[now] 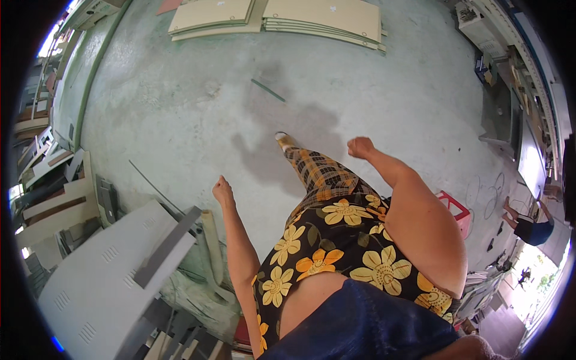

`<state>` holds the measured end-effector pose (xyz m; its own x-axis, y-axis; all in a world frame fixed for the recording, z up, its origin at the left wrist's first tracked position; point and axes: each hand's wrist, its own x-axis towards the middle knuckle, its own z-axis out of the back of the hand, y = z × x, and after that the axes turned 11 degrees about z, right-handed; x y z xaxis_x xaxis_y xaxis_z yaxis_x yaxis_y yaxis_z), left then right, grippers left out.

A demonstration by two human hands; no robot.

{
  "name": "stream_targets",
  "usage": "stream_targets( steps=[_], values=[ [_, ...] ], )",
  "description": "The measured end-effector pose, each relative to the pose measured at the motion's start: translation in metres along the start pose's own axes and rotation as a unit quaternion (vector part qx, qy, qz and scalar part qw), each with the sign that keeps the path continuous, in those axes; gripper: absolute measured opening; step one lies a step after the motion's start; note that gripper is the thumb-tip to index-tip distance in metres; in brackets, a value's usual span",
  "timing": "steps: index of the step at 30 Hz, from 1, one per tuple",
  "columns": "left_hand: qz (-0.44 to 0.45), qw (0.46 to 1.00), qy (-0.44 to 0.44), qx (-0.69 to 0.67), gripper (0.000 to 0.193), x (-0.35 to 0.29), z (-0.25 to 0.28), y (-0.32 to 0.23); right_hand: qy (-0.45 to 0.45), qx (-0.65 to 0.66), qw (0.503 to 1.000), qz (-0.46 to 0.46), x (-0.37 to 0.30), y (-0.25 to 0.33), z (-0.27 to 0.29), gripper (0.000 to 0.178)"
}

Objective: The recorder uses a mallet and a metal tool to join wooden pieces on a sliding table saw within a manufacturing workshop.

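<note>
Down low, the left hand point(223, 191) is curled up loose with nothing in it, just above a pale roll point(211, 243) that leans by a big grey metal panel point(105, 270). The right hand point(360, 146) is closed in a fist and holds nothing too, out over the bare concrete floor point(180, 102) with a red stool point(455, 209) off to its side. Far away, a thin green strip point(268, 90) lies on the floor, and past it sit stacks of cream boards point(324, 18).
</note>
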<state>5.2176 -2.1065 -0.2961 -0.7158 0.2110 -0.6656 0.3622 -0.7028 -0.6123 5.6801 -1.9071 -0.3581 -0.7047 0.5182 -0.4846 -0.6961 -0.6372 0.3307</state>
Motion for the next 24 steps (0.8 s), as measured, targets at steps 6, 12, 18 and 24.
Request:
stream_targets(
  steps=[6, 12, 18, 24],
  values=[
    [0.125, 0.990, -0.058, 0.026, 0.042, -0.088, 0.006, 0.138, 0.095, 0.038, 0.994, -0.027, -0.144, -0.019, -0.063, 0.018],
    [0.157, 0.986, -0.052, 0.007, 0.041, -0.155, -0.019, 0.172, 0.098, 0.013, 0.995, -0.032, -0.221, -0.078, -0.083, 0.017],
    [0.129, 0.990, -0.048, -0.009, 0.041, -0.225, -0.099, 0.192, 0.064, 0.014, 0.998, -0.013, -0.252, -0.162, -0.074, 0.019],
    [0.199, 0.979, -0.028, -0.039, 0.040, -0.317, -0.207, 0.217, 0.043, 0.022, 0.999, 0.020, -0.310, -0.270, -0.069, 0.017]
  ],
)
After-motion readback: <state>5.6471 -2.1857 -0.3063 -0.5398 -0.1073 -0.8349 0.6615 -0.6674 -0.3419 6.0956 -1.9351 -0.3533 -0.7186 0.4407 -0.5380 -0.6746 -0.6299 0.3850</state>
